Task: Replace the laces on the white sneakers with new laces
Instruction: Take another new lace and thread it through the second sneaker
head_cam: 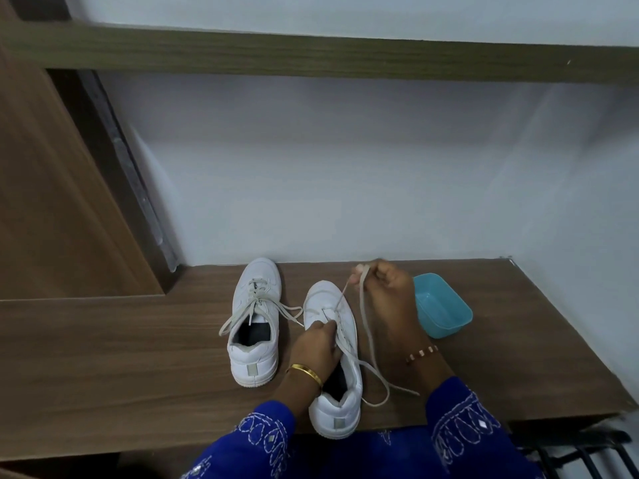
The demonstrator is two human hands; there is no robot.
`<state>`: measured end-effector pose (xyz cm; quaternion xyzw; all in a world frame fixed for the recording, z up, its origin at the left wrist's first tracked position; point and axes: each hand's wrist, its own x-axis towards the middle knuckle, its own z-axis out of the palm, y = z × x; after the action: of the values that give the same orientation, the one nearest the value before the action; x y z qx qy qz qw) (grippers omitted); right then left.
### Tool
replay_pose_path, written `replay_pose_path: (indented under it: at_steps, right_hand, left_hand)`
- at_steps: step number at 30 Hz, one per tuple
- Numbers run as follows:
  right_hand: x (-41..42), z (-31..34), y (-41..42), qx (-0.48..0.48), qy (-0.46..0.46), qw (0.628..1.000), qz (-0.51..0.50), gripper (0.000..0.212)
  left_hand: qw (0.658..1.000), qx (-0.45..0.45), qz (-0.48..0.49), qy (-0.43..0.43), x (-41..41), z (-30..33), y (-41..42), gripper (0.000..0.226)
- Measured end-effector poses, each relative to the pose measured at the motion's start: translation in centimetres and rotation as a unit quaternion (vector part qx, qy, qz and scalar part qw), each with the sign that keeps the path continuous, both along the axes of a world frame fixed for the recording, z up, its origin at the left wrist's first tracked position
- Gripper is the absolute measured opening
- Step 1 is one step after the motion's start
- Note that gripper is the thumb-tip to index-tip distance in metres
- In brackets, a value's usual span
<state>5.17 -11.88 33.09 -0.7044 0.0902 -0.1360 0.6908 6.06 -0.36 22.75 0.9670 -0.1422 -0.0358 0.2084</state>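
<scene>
Right hand (383, 288) is up above the toe of the near sneaker (333, 357), fingers pinched on a loop of its off-white lace (366, 326), which runs down to the eyelets and trails loose on the desk by the right wrist. Left hand (316, 344) sits on the shoe's tongue, fingertips pinching at the lacing. That sneaker is plain white with a grey heel tab. Left of the left hand stands the other sneaker (254, 323), still laced, ends untied. Just past the right hand: a teal plastic tub (442, 305) on the wooden desk (138, 357).
</scene>
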Motion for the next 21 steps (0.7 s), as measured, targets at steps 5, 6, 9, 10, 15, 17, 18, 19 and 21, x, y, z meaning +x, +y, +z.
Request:
replay_pose_path:
  at_steps: [5, 6, 9, 10, 15, 17, 18, 19, 21]
  right_hand:
    - [0.2, 2.2, -0.8, -0.014, -0.062, 0.998, -0.004, 0.025]
    - [0.3, 1.9, -0.9, -0.012, -0.057, 0.998, -0.004, 0.024]
    - [0.3, 1.0, -1.1, 0.008, -0.037, 0.999, -0.005, 0.022]
    - [0.2, 0.6, -1.1, 0.016, -0.031, 0.999, -0.006, 0.021]
    - [-0.3, -1.9, -1.2, 0.013, 0.039, 0.999, -0.019, 0.023]
    - [-0.3, -3.7, -1.2, -0.012, 0.096, 0.995, 0.013, 0.025]
    - [-0.3, -4.7, -1.1, -0.035, 0.121, 0.991, 0.033, 0.026]
    - [-0.3, -5.7, -1.0, -0.062, 0.141, 0.987, 0.052, 0.028]
    - [-0.3, -7.7, -0.7, -0.137, 0.172, 0.972, 0.087, 0.034]
  left_hand:
    - [0.999, 0.029, 0.017, -0.002, 0.3, 0.3, -0.4, 0.034]
    - [0.999, 0.032, 0.021, -0.002, 0.4, 0.4, -0.4, 0.033]
    - [0.999, 0.034, 0.019, -0.012, 0.5, 0.3, -0.4, 0.030]
    - [0.999, 0.027, 0.018, -0.015, 0.5, 0.1, -0.2, 0.030]
    - [0.987, -0.141, 0.072, -0.015, 0.1, -0.5, 0.2, 0.030]
    - [0.955, -0.262, 0.139, 0.023, 0.1, 0.0, 0.7, 0.035]
    - [0.935, -0.311, 0.164, 0.042, 0.4, 0.2, 1.0, 0.034]
    - [0.916, -0.351, 0.185, 0.053, 0.7, 0.3, 1.2, 0.033]
    - [0.868, -0.430, 0.230, 0.088, 1.3, 1.1, 1.5, 0.034]
